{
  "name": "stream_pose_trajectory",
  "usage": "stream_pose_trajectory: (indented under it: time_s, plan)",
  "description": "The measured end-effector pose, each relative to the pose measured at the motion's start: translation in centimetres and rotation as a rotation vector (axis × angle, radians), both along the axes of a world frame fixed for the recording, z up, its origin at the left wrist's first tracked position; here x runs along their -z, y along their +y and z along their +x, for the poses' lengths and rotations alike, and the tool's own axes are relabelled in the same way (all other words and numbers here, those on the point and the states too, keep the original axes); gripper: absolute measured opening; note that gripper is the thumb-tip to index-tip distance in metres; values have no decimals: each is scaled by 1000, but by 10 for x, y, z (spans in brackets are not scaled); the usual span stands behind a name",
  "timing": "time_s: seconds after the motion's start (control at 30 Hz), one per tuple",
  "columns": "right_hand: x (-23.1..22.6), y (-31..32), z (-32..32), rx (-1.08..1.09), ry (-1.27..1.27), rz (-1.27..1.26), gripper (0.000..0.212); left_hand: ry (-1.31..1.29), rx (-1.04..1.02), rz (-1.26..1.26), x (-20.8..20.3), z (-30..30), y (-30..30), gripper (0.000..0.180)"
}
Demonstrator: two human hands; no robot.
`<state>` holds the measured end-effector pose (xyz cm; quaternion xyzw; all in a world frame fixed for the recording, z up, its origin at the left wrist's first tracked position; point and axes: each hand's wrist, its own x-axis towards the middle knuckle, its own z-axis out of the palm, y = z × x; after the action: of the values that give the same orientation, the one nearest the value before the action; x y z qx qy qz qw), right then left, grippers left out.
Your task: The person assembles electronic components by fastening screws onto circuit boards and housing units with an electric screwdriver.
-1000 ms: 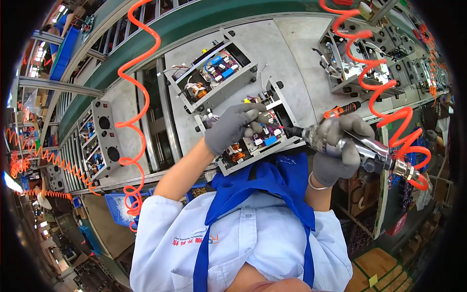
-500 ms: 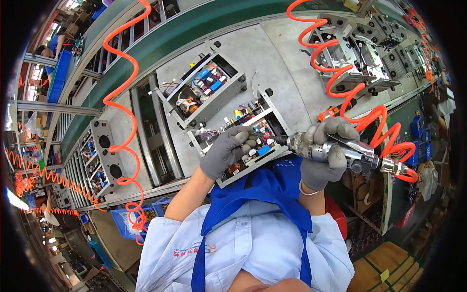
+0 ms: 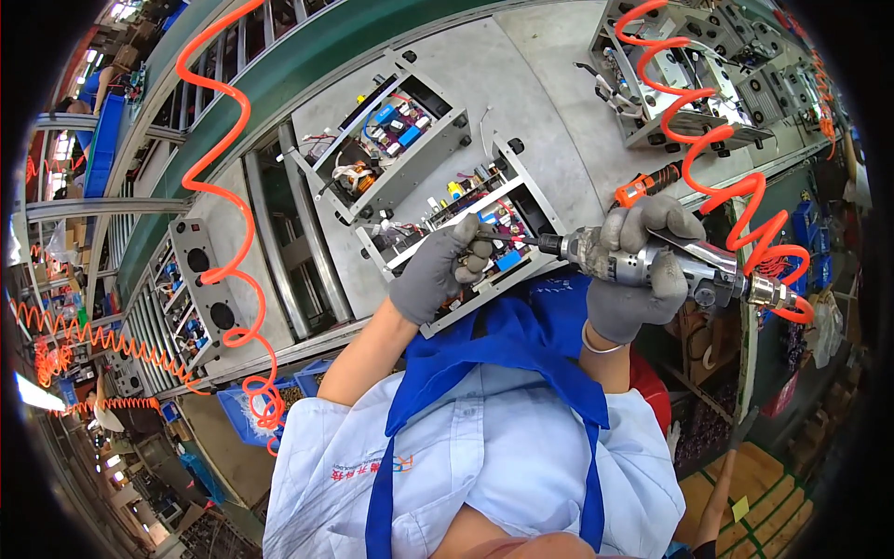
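Gripping pneumatic drill (image 3: 700,272), right hand (image 3: 626,312) was closed; left hand (image 3: 433,279) pinched bit (image 3: 523,240); near chassis (image 3: 494,293) had circuit board (image 3: 503,220) in, top uncovered.

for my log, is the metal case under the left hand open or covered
Open: the metal case is uncovered on top, circuit board showing.

I get bright, even light over the grey metal counter (image 3: 521,98), with soft shadows. Small highlights glint on the chrome of the pneumatic drill (image 3: 703,278), which looks sharp. Far left of the drill, a white glare streak (image 3: 39,392) is blown out. Farther right of it, everything dims and softens toward the fisheye's curved black rim.
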<state>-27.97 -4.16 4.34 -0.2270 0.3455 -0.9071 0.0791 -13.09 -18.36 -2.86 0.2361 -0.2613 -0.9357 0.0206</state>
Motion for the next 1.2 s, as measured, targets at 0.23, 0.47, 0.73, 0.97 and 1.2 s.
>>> stream_pose_trajectory:
  time_s: [0.23, 0.47, 0.73, 0.97, 1.2]
  plan:
    - [-3, 6, -1, -90, -7, -71, 43, -11, -51, 30, -9, -7, 7, 47]
    - [-6, 4, -8, 107, -25, -30, 42, -253, -100, -793, 8, 7, 9, 54]
    - [-13, 9, -1, 177, -55, 70, 41, -133, 308, -1689, 45, 7, -6, 21]
    - [6, 12, 19, -296, 37, 180, 32, -128, 1129, -2132, 29, 5, -43, 16]
    - [42, -13, 17, -273, 415, 329, 30, -138, 1129, -2117, 27, -7, -40, 17]
